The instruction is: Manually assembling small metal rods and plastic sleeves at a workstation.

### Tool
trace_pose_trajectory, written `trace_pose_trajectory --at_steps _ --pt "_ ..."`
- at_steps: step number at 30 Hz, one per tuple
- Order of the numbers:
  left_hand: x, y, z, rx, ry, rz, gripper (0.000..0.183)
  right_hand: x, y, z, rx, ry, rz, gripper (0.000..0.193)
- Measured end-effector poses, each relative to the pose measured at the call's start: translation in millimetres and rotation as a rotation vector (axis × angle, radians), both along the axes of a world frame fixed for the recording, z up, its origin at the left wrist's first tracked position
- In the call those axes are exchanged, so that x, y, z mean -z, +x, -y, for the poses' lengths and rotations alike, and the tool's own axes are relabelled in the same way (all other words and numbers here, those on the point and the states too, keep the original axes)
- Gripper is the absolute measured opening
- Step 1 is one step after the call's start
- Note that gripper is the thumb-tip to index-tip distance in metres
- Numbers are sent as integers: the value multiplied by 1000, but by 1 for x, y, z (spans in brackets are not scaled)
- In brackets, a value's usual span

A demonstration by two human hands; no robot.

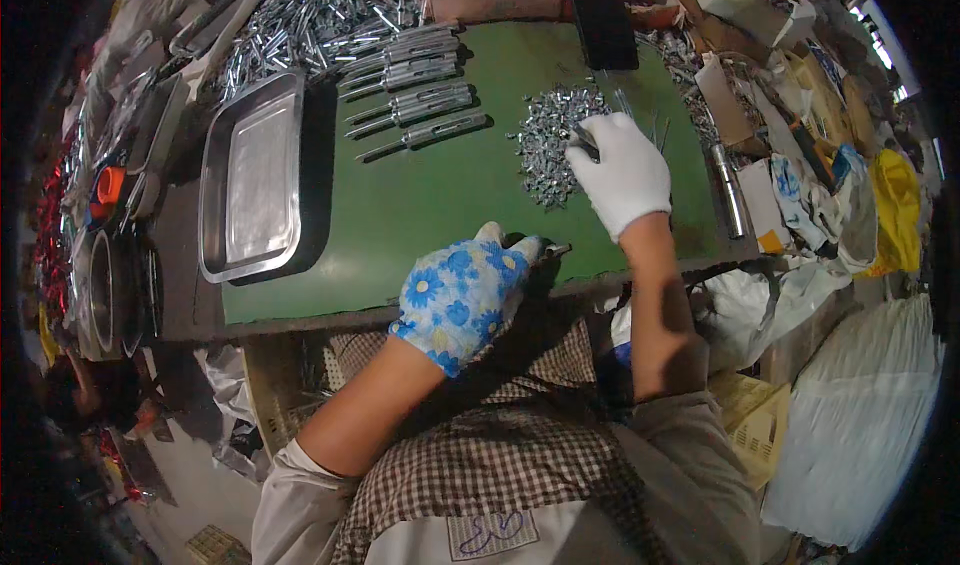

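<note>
My left hand [465, 295], in a white glove with blue flowers, is closed near the front edge of the green mat [390, 235]. From its fingers sticks the end of a metal part [556, 251]; the rest is hidden in the glove. Over the right side of a pile of small silvery metal pieces [546, 145], my right hand [628, 170] wears a plain white glove. Its fingers are drawn together at the pile, and a small dark thing shows at their tips, too unclear to name. Several slotted metal tubes with pointed rods [425, 137] lie in a row farther back.
An empty steel tray [207, 220] lies left of the mat. Behind it is a large heap of metal rods [310, 25]. A red bin [495, 6] of small parts and a black slab [603, 25] are at the back. A metal cylinder [729, 191] lies along the right edge.
</note>
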State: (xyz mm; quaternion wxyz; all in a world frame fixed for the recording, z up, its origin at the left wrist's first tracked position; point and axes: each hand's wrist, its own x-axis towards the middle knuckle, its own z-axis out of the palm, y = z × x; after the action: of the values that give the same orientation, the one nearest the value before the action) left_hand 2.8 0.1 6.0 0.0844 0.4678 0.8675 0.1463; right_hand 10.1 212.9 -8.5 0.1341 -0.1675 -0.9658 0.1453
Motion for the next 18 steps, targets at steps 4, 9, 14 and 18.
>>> trace_pose_trajectory --at_steps 4,9,14,18 --pt "1 1 1 -13 41 19 35 -6 37 10 -86 -204 -151 19" --pt "4 1 1 -11 43 -10 33 -8 71 32 -228 -356 9 15" --pt "1 3 -2 3 31 -13 30 -2 78 39 -226 -315 -108 13" --pt "3 5 -2 -10 35 -22 31 1 79 42 -259 -186 -81 12"
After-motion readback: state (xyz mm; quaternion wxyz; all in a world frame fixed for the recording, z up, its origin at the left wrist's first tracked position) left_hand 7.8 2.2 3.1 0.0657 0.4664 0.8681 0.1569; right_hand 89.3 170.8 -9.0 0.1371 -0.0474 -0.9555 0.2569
